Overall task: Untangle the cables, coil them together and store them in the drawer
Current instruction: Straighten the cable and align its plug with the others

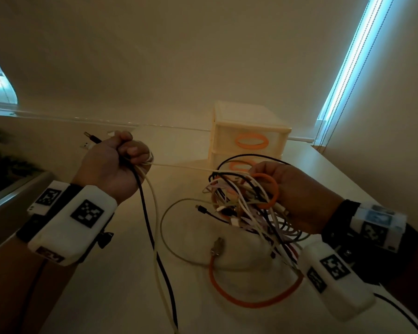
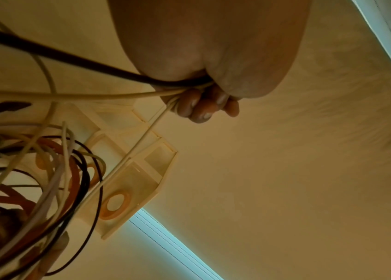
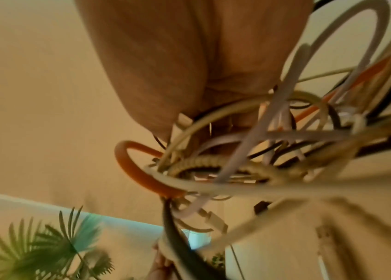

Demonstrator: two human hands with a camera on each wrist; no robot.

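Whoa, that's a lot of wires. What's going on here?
A person is sorting out a tangle of cables over a table. The left hand grips a black cable and a cream cable already pulled free, with one cream strand stretched across to the bundle. The right hand holds the knotted bundle, which is still jumbled. An orange cable loops down onto the table. The small drawer unit behind is closed, so nothing is stored yet.

Both wrists: white camera housings (image 1: 70,225) with black-and-white square markers, black straps; right wrist adds blue-topped marker block (image 1: 378,226).
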